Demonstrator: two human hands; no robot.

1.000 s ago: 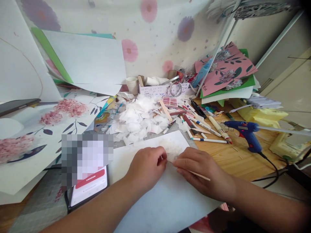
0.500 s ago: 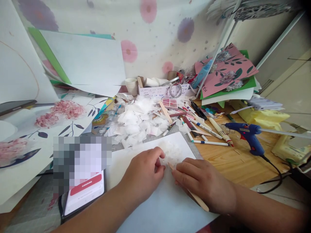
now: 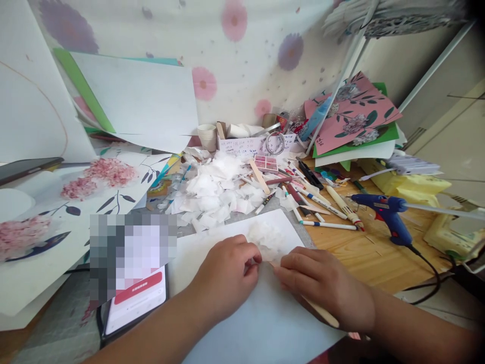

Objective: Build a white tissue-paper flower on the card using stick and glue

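In the lower right I see the right hand (image 3: 318, 285) holding a flat stick of pale wood (image 3: 326, 315); left of it, the left hand (image 3: 229, 270) is curled narrow — whether it pinches something, I cannot tell. Beyond both hands, near the frame's centre, a fluffy white cluster (image 3: 265, 238) lies on a white paper sheet (image 3: 197, 250).

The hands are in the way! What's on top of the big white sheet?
On the white sheet lies a ruffled white clump. The left hand, and the right hand with its wooden craft stick, cover parts; what's beneath them can't be seen.
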